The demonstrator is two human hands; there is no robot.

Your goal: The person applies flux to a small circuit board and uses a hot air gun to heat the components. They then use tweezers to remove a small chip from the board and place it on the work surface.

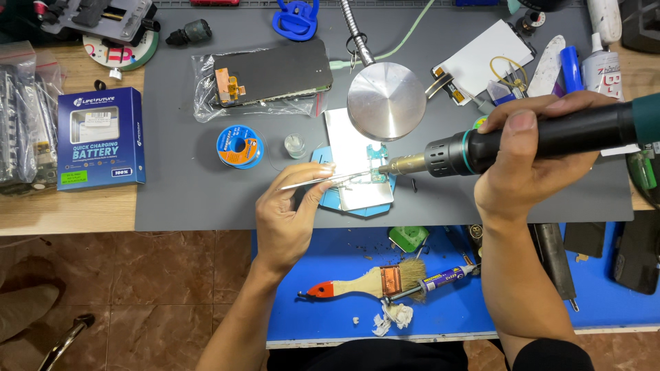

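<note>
My right hand (pixel 526 165) is clenched around the black handle of a hot-air gun (pixel 522 141), thumb over the top, fingers wrapped beneath. Its brass nozzle sticks out past my fingertips to the left and ends right at the small green board (pixel 375 167). My left hand (pixel 292 213) pinches tweezers (pixel 323 180) between thumb and forefinger; the tips run out to the right from those fingers and meet the board just beside the nozzle. The board sits in an opened phone (pixel 361 168) lying on a grey mat (pixel 179 185), between my two sets of fingertips. Just beyond the nozzle, above my right fingers, stands a round metal lamp head (pixel 386 101). Left of my left fingers are a solder spool (pixel 239 147) and a small clear jar (pixel 295 145). Below my left wrist, on a blue mat (pixel 591 302), lie a brush (pixel 371 282) with a red-tipped handle and a syringe tube (pixel 440 279).
</note>
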